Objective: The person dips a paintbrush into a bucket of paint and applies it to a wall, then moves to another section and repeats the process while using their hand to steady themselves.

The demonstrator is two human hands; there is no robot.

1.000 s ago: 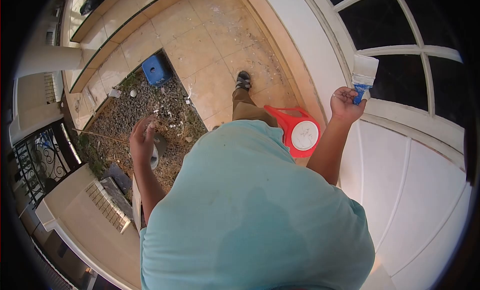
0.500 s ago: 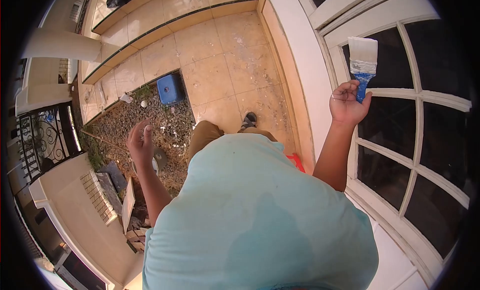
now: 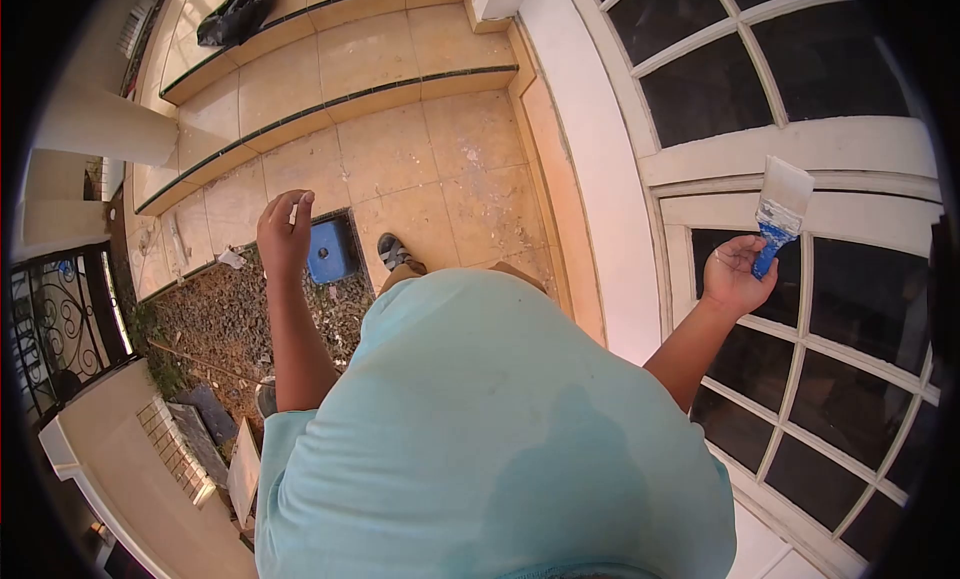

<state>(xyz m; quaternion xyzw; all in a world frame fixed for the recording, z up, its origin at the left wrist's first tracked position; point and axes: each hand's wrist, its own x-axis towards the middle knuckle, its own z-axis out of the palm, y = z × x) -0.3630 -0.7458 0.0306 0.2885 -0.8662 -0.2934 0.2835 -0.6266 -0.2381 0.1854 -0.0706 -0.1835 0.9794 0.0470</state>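
A paintbrush (image 3: 785, 194) with a blue handle and pale, paint-coated bristles points upward in my right hand (image 3: 738, 279). My fingers and thumb close round its paint-smeared handle. Behind the brush stands a white-framed window (image 3: 795, 314) with dark panes; the brush overlaps its frame in this view. My left hand (image 3: 286, 224) is raised on the other side of my body, holding nothing, its fingers loosely bent and apart from the thumb. It appears just left of a blue plastic stool (image 3: 332, 249) on the ground below.
Tiled steps (image 3: 370, 54) with dark edging rise ahead, and a black plastic bag (image 3: 237, 14) lies on them. Gravel (image 3: 225, 314) borders the tiles at left. A white wall (image 3: 600, 149) runs along the right. A black wrought-iron gate (image 3: 75, 319) stands at far left.
I have stepped forward along the wall, so the steps and bag show more. My right hand carries the paintbrush further right and lower in view; my left hand appears higher.
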